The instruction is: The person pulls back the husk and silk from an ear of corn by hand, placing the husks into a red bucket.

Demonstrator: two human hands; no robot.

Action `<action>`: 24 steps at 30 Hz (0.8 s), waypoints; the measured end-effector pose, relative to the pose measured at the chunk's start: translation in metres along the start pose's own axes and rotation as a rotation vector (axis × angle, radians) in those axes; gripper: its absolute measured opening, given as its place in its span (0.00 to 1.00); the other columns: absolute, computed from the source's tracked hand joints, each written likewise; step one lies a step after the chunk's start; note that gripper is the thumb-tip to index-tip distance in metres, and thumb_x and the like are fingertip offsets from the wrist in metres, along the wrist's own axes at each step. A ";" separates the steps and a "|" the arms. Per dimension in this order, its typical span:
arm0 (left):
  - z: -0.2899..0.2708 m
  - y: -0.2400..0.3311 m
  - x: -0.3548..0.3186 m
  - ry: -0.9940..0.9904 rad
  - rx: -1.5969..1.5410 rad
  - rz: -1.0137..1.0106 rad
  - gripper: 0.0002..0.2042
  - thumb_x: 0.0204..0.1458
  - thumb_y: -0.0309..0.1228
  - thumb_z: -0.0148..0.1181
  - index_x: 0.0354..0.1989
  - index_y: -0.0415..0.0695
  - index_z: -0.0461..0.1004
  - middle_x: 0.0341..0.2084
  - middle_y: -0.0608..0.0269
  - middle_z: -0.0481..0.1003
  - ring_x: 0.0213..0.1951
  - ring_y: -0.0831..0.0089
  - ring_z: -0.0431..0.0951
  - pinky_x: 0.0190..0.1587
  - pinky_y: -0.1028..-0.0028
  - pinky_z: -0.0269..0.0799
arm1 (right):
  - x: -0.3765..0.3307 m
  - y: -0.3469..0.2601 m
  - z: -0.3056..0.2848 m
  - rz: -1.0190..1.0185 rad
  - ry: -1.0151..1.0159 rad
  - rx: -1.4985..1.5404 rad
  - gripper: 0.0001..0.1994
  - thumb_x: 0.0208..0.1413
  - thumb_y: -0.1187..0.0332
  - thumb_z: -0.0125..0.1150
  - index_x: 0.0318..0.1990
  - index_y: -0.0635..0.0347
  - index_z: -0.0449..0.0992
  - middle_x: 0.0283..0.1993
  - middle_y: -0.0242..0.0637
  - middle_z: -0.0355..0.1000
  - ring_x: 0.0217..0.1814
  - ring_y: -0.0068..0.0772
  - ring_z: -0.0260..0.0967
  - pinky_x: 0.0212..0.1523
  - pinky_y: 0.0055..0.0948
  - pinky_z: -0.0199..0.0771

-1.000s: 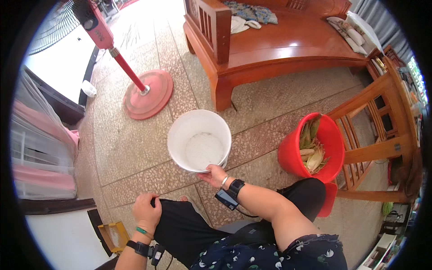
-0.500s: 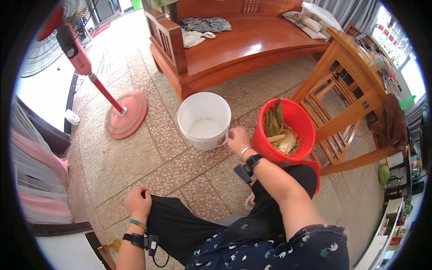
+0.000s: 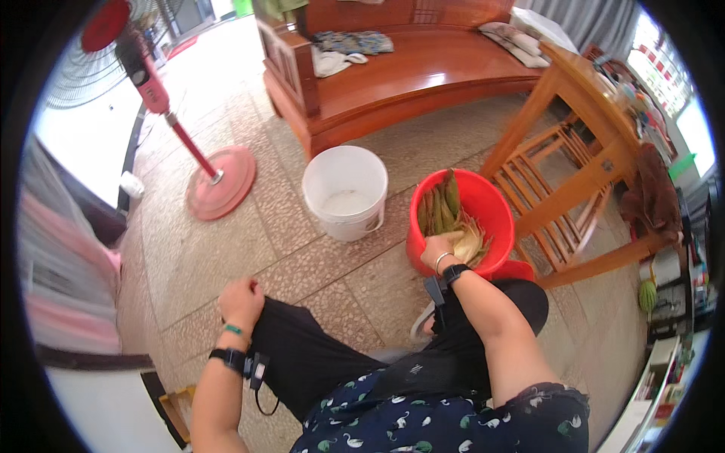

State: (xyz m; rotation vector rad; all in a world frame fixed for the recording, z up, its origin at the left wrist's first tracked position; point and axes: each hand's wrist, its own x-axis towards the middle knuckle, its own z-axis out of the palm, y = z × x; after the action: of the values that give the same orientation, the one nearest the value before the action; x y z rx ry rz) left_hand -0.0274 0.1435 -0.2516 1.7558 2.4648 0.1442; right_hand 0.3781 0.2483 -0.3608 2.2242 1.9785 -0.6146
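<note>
Red plastic bucket (image 3: 495,208) is standing on the speckled floor (image 3: 377,298), between 3 and 4 o'clock from the white plastic bucket (image 3: 340,226); the two are sitting near each other, not touching. Inside the red one: green corn ears in husk (image 3: 439,211) are leaning along the 10 o'clock wall; a pale, papery corn husk (image 3: 470,245) is lying toward 6 o'clock, stringy bits fraying around it. White bucket is showing a pale round bottom; its handle (image 3: 380,219) is hanging at 4 o'clock. Both are round and smooth-walled, tapering downward.

Hands: right hand (image 3: 440,247) is lying over the red bucket's rim at 7 to 8 o'clock, fingers pointing inward. Fingertips are blending into the husks; can't say if they're pinching anything. Right forearm (image 3: 479,313) is running back toward 5 o'clock. Left hand (image 3: 242,302) is resting at the left knee (image 3: 278,311), fingers loosely curled; can't say if they're gripping the black trouser cloth.
</note>
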 end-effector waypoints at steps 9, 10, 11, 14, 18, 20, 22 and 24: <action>0.001 0.001 -0.001 0.020 0.015 0.070 0.08 0.43 0.37 0.53 0.24 0.50 0.76 0.23 0.60 0.75 0.31 0.61 0.74 0.35 0.65 0.68 | -0.103 -0.104 0.038 -0.351 -0.286 -0.097 0.13 0.40 0.65 0.56 0.33 0.63 0.75 0.34 0.50 0.72 0.38 0.47 0.71 0.38 0.37 0.71; 0.001 0.000 -0.003 0.030 -0.002 0.078 0.08 0.43 0.37 0.53 0.24 0.50 0.76 0.23 0.60 0.75 0.31 0.61 0.74 0.36 0.65 0.68 | -0.114 -0.107 0.044 -0.424 -0.298 -0.137 0.12 0.40 0.66 0.56 0.32 0.62 0.75 0.33 0.49 0.72 0.38 0.47 0.71 0.38 0.37 0.71; 0.001 0.000 -0.004 0.041 -0.018 0.085 0.08 0.43 0.37 0.53 0.24 0.50 0.76 0.23 0.60 0.75 0.31 0.61 0.74 0.36 0.65 0.68 | -0.124 -0.111 0.049 -0.498 -0.311 -0.176 0.11 0.40 0.66 0.56 0.31 0.61 0.75 0.32 0.48 0.73 0.37 0.46 0.71 0.38 0.38 0.71; 0.000 -0.009 -0.012 0.079 -0.036 0.074 0.07 0.42 0.36 0.52 0.24 0.49 0.76 0.23 0.60 0.75 0.31 0.61 0.73 0.35 0.65 0.69 | -0.156 -0.129 0.046 -0.625 -0.410 -0.248 0.10 0.41 0.67 0.54 0.31 0.61 0.74 0.31 0.48 0.72 0.36 0.47 0.71 0.37 0.38 0.71; -0.006 -0.030 -0.029 0.155 -0.090 0.080 0.06 0.41 0.35 0.53 0.23 0.48 0.75 0.22 0.60 0.74 0.30 0.60 0.73 0.34 0.64 0.68 | -0.180 -0.143 0.050 -0.962 -0.458 -0.304 0.09 0.43 0.68 0.51 0.31 0.62 0.72 0.30 0.49 0.72 0.36 0.49 0.70 0.36 0.39 0.70; -0.013 -0.033 -0.038 0.167 -0.093 0.040 0.06 0.41 0.35 0.54 0.23 0.49 0.75 0.22 0.60 0.74 0.31 0.61 0.73 0.34 0.64 0.68 | -0.173 -0.139 0.070 -1.041 -0.442 -0.320 0.09 0.44 0.68 0.50 0.31 0.62 0.71 0.29 0.49 0.71 0.36 0.49 0.70 0.36 0.39 0.70; -0.016 -0.040 -0.048 0.169 -0.091 -0.005 0.06 0.41 0.35 0.55 0.22 0.50 0.75 0.21 0.60 0.74 0.31 0.63 0.73 0.34 0.64 0.69 | -0.170 -0.141 0.069 -1.178 -0.431 -0.385 0.09 0.46 0.71 0.47 0.33 0.64 0.69 0.28 0.50 0.71 0.35 0.50 0.70 0.35 0.40 0.70; -0.017 -0.056 -0.061 0.202 -0.118 -0.057 0.05 0.40 0.34 0.56 0.21 0.49 0.75 0.21 0.61 0.74 0.30 0.62 0.73 0.34 0.64 0.69 | -0.157 -0.151 0.061 -1.266 -0.422 -0.416 0.09 0.45 0.71 0.47 0.34 0.62 0.69 0.27 0.50 0.71 0.33 0.51 0.70 0.33 0.42 0.70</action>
State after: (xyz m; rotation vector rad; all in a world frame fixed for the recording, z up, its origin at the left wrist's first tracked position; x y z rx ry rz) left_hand -0.0624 0.0676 -0.2409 1.6972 2.5786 0.4742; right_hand 0.2061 0.1042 -0.3309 0.3712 2.6799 -0.5674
